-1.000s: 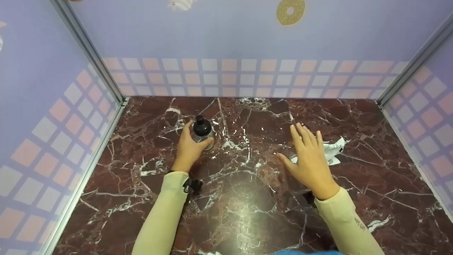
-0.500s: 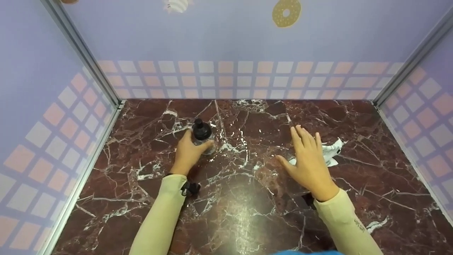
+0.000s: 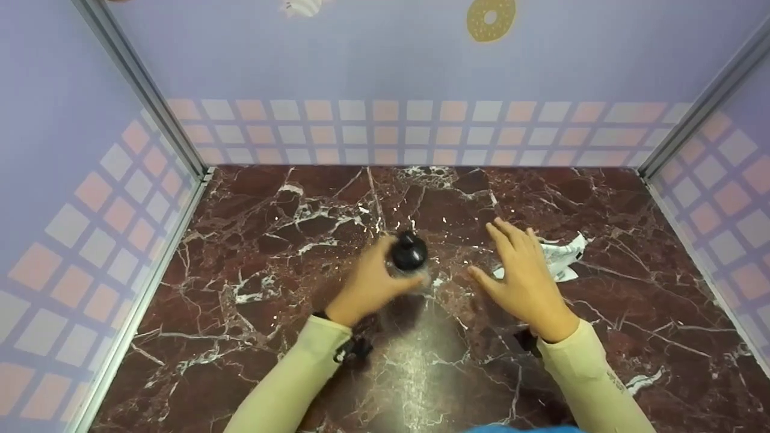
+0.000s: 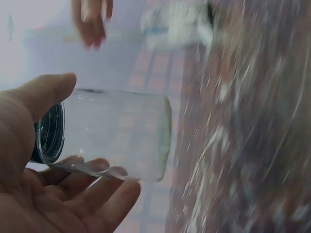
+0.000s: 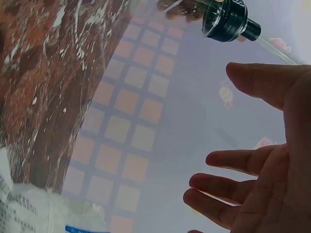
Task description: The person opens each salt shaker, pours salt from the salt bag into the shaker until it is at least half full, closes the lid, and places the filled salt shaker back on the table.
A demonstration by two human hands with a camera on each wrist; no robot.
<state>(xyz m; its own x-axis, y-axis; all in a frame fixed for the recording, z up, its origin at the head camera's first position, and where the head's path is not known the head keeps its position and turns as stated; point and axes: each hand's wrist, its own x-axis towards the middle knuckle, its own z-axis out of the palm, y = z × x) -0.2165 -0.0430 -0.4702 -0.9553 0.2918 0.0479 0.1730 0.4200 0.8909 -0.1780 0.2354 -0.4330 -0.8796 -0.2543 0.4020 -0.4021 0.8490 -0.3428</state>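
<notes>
My left hand (image 3: 364, 285) grips a clear bottle with a black top (image 3: 409, 251) at mid-table. In the left wrist view the thumb lies on one side of the clear bottle (image 4: 116, 133) and curled fingers on the other; its inside looks empty. The bottle's base stands apart from the tabletop there. From the black top (image 5: 226, 19) a thin clear tube sticks out in the right wrist view. To the right, my right hand (image 3: 526, 282) is held with fingers spread and holds nothing. Just beyond it lies a crumpled white plastic packet (image 3: 565, 258), partly hidden by the hand.
The dark red marbled tabletop (image 3: 289, 373) has white veins, with small pale specks scattered near its middle. Purple panels with checked bands enclose it, including the back wall (image 3: 385, 66), the left wall (image 3: 54, 198) and the right wall (image 3: 728, 198). Metal posts mark the corners.
My left hand has carried the bottle to the right and a little nearer to me, from left of centre to mid-table. The right hand stays almost in place; the packet has not moved.
</notes>
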